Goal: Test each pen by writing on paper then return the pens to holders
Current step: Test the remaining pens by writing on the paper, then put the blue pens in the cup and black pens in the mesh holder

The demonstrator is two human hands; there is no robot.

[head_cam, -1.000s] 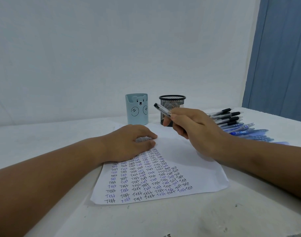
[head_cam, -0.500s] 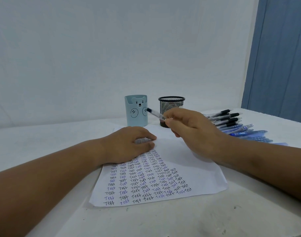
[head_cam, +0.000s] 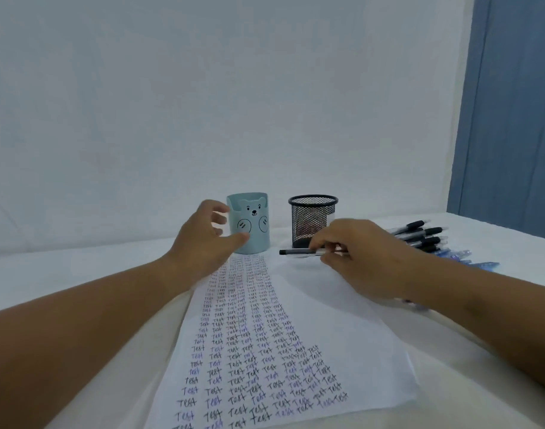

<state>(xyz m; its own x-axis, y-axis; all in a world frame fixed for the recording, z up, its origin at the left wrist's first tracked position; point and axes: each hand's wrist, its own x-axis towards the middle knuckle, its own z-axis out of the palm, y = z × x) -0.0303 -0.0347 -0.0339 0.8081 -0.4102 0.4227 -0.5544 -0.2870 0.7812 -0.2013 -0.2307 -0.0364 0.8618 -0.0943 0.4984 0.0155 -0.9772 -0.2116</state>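
Head view:
- Left hand (head_cam: 203, 243): raised beside the blue bear pen holder (head_cam: 249, 223), fingers (head_cam: 219, 217) spread and loosely curved around its left side, thumb at the front wall. Whether they touch the holder cannot be told; nothing is held.
- Right hand (head_cam: 362, 258): low over the far end of the paper (head_cam: 351, 323), fingertips pinching a pen (head_cam: 297, 252). The pen lies roughly level, dark end pointing left, just in front of the black mesh holder (head_cam: 313, 218).
- Blue holder and mesh holder stand upright side by side on the white counter (head_cam: 79, 270), at the far edge of the paper.
- Paper: flat on the counter, covered in columns of the word "Test" in black and blue ink.
- Loose pens (head_cam: 419, 235): black-grip and blue ones lie in a row on the counter, right of the mesh holder, behind the right hand.
- White wall behind; blue curtain (head_cam: 509, 103) at far right.
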